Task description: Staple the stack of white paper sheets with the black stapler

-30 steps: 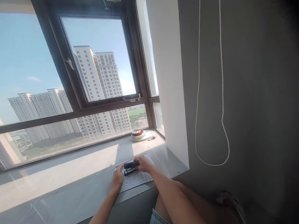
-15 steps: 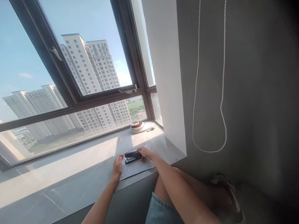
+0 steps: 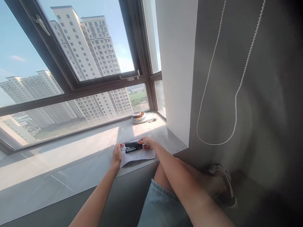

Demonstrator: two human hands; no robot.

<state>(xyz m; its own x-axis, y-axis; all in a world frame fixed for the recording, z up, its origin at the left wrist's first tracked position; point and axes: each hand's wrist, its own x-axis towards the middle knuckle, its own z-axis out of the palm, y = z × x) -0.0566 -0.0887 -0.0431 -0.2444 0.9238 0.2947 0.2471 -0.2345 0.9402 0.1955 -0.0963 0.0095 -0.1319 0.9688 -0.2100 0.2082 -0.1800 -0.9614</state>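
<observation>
A black stapler (image 3: 133,147) lies over a sheet of paper (image 3: 139,155) covered in lines of writing, on the window sill. My right hand (image 3: 148,142) is closed around the stapler's right end, where a small orange spot shows by the fingertips. At the paper's left edge my left hand (image 3: 117,154) is closed on the sheet, its fingertips close to the stapler's left end. The stapler's jaws stand apart at the left. The sheet's near left edge bows up slightly off the sill.
A stack of round plates or lids (image 3: 139,117) stands in the sill's far corner, with a small dark item like keys (image 3: 153,119) beside it. Tiny staple-like bits (image 3: 112,145) lie left of my left hand. A beaded blind chain (image 3: 201,104) hangs at the right.
The view has tilted down and shifted. The paper's near edge bows more than before. Both hands keep their places at the paper and stapler, and the orange spot now shows.
</observation>
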